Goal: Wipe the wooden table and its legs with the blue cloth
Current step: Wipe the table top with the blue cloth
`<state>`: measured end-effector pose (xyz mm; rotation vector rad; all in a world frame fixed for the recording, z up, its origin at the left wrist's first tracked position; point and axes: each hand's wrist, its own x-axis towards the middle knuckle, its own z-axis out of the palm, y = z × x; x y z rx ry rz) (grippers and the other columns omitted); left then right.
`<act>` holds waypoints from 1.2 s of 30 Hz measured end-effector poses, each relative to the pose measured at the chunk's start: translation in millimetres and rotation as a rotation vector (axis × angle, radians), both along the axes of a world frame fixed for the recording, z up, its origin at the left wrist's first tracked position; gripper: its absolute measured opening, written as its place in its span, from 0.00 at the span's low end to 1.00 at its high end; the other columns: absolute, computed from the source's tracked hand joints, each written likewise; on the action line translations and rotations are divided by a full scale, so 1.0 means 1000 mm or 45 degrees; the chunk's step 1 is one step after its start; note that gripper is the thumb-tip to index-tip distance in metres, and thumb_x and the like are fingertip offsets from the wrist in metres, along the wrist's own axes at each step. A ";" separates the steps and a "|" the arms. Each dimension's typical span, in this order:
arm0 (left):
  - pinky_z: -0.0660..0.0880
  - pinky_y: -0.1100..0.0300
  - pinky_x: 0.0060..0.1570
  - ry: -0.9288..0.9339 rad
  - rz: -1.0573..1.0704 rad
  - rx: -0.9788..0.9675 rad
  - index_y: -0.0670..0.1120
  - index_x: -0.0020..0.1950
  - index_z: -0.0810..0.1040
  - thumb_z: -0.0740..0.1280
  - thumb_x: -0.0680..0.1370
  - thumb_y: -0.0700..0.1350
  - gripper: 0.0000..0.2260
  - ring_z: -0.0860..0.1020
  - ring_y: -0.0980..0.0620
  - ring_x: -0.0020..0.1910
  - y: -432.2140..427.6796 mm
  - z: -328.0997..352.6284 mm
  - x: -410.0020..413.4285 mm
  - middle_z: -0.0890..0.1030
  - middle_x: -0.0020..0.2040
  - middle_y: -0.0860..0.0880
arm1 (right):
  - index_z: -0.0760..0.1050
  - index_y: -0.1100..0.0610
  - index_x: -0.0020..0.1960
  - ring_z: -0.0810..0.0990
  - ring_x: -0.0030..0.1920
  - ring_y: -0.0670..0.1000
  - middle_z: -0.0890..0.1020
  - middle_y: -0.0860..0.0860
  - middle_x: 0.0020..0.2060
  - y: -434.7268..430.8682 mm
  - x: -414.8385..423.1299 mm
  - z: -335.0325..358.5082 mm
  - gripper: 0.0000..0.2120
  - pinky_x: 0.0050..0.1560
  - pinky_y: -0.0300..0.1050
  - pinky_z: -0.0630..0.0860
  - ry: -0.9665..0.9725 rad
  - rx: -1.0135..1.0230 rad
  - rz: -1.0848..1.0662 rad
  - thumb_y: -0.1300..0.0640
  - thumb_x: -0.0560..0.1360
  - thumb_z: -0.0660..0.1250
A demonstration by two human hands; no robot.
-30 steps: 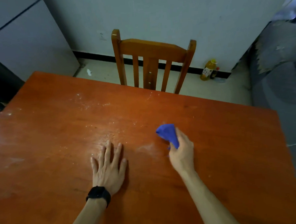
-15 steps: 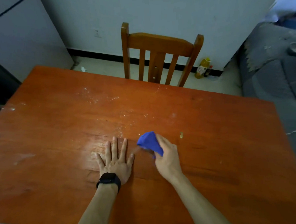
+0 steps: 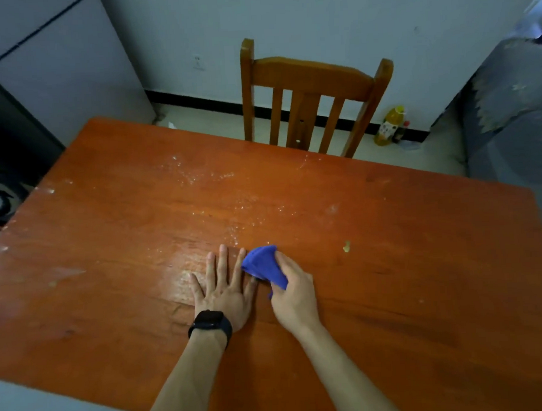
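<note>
Change from the earlier frames, read left to right: I see the left hand [image 3: 224, 291] in the same flat placement on the table [image 3: 108, 245], while the right hand [image 3: 295, 296] has travelled leftward. One second ago the two hands were well apart. Half a second ago a narrow gap remained. Now the blue cloth [image 3: 262, 265] meets the left index finger and overlaps it. The yellowish speck [image 3: 346, 247] lies on the table to the right of the right hand, clear of the cloth.

Hand pose:
1. Left hand: palm down, pressed flat on the table, fingers [image 3: 224, 264] straight and slightly spread, pointing away from me. It holds nothing. A black watch [image 3: 210, 322] sits on the wrist.
2. Blue cloth: bunched into a wad, resting on the table near its middle, between the two hands.
3. Right hand: fingers curled round the near end of the cloth and gripping it, with the forearm angled in from the lower right.

Surroundings: white specks [image 3: 205, 177] are scattered across the far half of the table. A wooden chair [image 3: 307, 87] stands at the far edge, and a yellow bottle [image 3: 388, 125] stands on the floor by the wall.
</note>
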<state>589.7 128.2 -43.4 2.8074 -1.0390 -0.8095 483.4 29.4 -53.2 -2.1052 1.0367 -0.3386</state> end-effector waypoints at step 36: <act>0.44 0.35 0.75 -0.089 0.221 0.141 0.63 0.79 0.38 0.42 0.80 0.67 0.29 0.40 0.47 0.80 0.185 0.030 0.063 0.38 0.81 0.53 | 0.68 0.59 0.74 0.71 0.63 0.61 0.72 0.55 0.70 0.065 0.020 0.025 0.30 0.67 0.52 0.65 0.082 -0.236 -0.016 0.69 0.73 0.66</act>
